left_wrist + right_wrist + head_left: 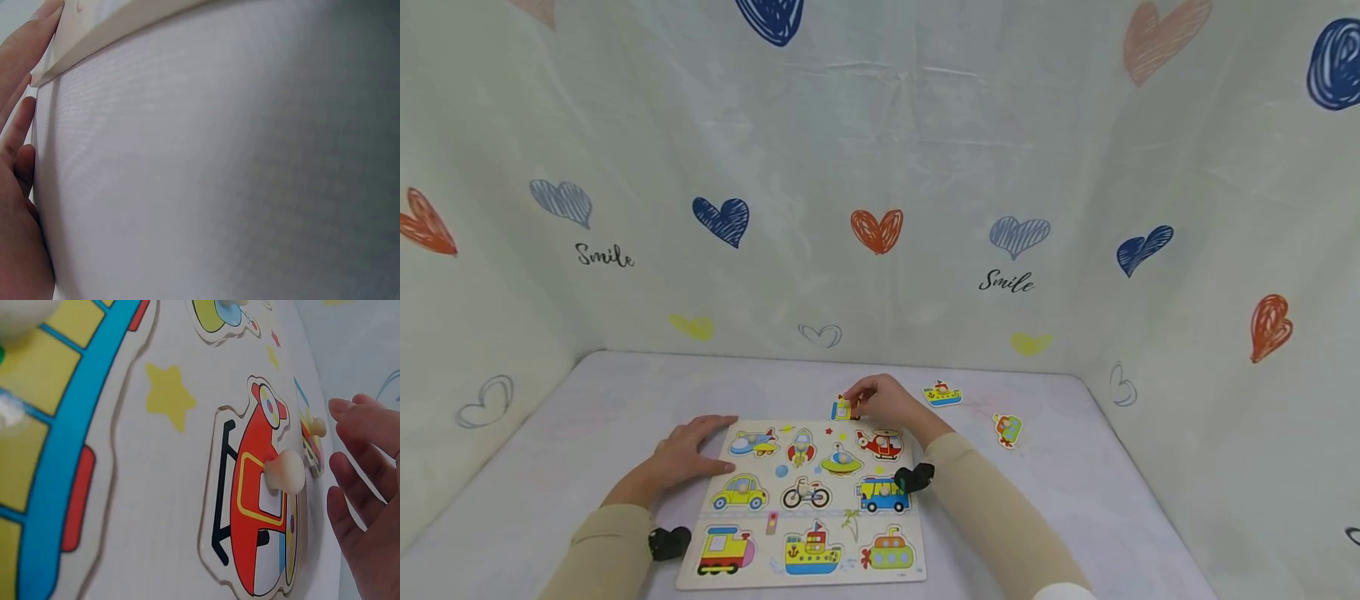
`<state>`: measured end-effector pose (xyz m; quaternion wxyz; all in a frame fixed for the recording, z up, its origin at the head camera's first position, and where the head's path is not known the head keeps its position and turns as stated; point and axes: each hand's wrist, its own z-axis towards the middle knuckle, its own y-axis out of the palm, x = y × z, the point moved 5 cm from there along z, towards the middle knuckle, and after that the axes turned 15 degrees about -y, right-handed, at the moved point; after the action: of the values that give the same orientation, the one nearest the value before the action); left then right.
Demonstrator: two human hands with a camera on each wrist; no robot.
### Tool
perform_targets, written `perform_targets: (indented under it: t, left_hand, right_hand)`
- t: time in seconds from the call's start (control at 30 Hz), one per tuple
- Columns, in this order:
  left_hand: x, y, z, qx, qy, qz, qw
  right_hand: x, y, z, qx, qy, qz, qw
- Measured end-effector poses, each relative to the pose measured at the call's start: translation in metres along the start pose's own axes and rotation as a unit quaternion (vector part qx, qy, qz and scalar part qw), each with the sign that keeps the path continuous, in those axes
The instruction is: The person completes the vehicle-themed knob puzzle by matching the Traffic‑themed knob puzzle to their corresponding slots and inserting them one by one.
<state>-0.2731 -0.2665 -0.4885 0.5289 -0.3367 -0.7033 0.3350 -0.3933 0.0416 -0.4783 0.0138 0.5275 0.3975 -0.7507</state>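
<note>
Bus piece [62, 469], seated in the puzzle board [760, 580], sits behind the right fingers, nearest the right wrist camera. Right hand [883, 398]: fingers loosely bent, slightly apart from the knob of the train piece [841, 408], just beyond the board. Ship piece [943, 394] and submarine piece [1007, 430]: right of those fingers. Left hand [688, 450]: fingers extended at the board's left edge.

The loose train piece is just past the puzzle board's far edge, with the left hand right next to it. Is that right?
Not quite: the hand next to the loose train piece is the right hand, as the head view shows. The left hand is at the left edge of the puzzle board. The piece is just past the far edge, as you said.
</note>
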Motion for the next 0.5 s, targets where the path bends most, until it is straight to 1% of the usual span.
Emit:
perform_targets:
  t: [0.27,0.5]
  left_hand:
    - [-0.002,-0.002,0.002,0.002,0.001,0.002,1.0]
    - [-0.002,0.0,0.003,0.003,0.007,0.001,1.0]
  right_hand:
    - [0.006,0.003,0.013,-0.006,-0.003,0.001,1.0]
    - [0.006,0.007,0.015,-0.003,-0.005,0.012,0.9999]
